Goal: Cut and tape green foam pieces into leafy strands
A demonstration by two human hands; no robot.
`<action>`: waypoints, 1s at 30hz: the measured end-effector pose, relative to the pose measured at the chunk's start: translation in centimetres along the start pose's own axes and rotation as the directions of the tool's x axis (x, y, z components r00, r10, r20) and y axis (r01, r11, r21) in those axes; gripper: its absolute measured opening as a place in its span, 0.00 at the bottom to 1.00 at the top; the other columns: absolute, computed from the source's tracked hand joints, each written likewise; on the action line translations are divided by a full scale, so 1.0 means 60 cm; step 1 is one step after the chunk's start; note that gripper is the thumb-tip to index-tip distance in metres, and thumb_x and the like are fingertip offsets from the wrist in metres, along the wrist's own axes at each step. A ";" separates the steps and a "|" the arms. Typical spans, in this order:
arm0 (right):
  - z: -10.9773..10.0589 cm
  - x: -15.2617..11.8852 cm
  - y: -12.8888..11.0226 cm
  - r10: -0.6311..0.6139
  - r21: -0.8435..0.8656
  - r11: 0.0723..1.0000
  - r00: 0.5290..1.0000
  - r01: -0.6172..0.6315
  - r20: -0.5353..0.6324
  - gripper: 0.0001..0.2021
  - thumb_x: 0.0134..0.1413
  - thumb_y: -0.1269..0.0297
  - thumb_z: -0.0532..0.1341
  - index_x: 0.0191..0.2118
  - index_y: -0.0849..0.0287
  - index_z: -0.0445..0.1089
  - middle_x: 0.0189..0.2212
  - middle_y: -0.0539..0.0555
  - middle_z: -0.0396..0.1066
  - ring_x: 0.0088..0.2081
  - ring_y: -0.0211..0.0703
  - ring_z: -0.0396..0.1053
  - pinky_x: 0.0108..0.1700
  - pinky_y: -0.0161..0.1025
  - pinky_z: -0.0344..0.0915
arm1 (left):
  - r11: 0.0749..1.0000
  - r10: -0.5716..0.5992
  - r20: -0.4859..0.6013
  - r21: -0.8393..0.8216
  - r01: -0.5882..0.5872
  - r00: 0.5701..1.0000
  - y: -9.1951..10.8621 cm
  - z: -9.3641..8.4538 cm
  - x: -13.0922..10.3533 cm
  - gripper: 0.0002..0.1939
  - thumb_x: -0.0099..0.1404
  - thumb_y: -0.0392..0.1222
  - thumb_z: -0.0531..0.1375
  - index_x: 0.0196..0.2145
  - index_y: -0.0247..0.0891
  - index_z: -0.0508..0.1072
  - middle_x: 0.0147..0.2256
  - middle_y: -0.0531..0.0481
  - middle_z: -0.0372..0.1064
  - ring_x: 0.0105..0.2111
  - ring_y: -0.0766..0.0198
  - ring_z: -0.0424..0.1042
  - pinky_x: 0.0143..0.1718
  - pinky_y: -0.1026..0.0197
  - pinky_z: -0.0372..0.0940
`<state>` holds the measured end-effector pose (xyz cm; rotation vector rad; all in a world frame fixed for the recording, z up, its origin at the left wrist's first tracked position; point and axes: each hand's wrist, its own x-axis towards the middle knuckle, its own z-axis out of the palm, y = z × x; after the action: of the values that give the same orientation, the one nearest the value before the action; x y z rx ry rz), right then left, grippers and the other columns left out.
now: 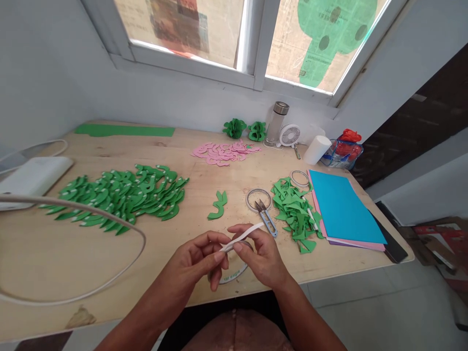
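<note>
Now our left hand point(206, 256) and right hand point(259, 253) both pinch the tape point(236, 276), its strip point(249, 231) slanting between them; 1 green cutout point(219, 207) lies just beyond, left of the snips point(268, 222).

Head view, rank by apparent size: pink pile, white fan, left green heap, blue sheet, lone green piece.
1. Left green heap
2. Blue sheet
3. Pink pile
Too alike to rank: white fan, lone green piece
</note>
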<state>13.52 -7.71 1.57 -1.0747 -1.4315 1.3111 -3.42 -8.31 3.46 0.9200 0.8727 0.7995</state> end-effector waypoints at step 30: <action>-0.097 0.031 0.038 -0.158 -0.786 0.615 0.964 -0.072 -0.212 0.12 0.56 0.66 0.56 0.45 0.57 0.70 0.39 0.58 0.72 0.41 0.47 0.68 0.41 0.41 0.63 | 0.997 -0.079 -0.185 0.010 0.082 0.980 0.002 0.005 -0.015 0.14 0.55 0.47 0.64 0.35 0.36 0.71 0.21 0.55 0.66 0.12 0.79 0.50 0.15 0.72 0.42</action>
<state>18.83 -4.46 -0.33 -1.6935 -1.8566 0.3976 -3.54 -9.15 3.91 0.8293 1.0738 0.8175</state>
